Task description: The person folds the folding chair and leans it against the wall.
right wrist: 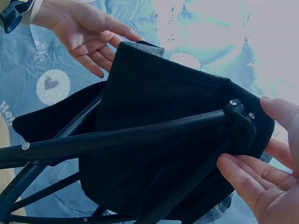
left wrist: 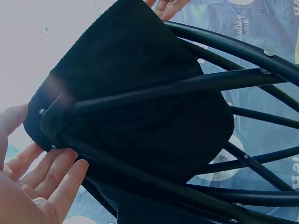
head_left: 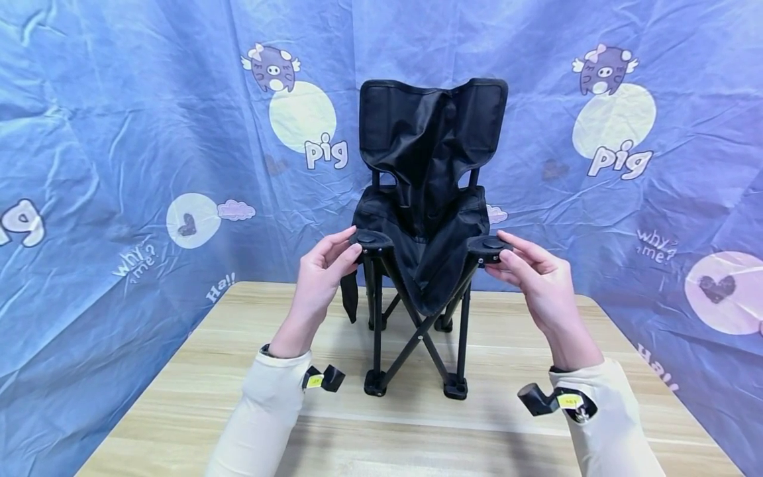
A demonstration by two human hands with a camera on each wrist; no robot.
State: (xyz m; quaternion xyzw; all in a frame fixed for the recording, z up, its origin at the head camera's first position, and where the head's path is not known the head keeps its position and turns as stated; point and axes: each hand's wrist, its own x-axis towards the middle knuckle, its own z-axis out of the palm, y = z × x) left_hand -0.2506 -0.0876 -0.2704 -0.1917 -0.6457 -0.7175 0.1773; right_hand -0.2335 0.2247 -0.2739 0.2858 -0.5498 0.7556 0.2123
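A small black folding camp chair (head_left: 426,258) stands upright on the table, its fabric seat sagging in a V between the front corners and its backrest (head_left: 434,126) creased down the middle. My left hand (head_left: 322,265) pinches the front corner on the left, thumb and fingers at its edge. The opposite front corner is pinched by my right hand (head_left: 539,271). From below, the left wrist view shows the seat fabric (left wrist: 140,70) and the leg tubes meeting at a riveted corner joint. A similar screwed joint (right wrist: 240,116) shows beside my fingers in the right wrist view.
The chair's crossed front legs end in black plastic feet (head_left: 374,383) on the light wood table (head_left: 507,430). A black strap or flap (head_left: 349,298) hangs at the chair's left side. Behind the table hangs a blue printed cloth (head_left: 119,132).
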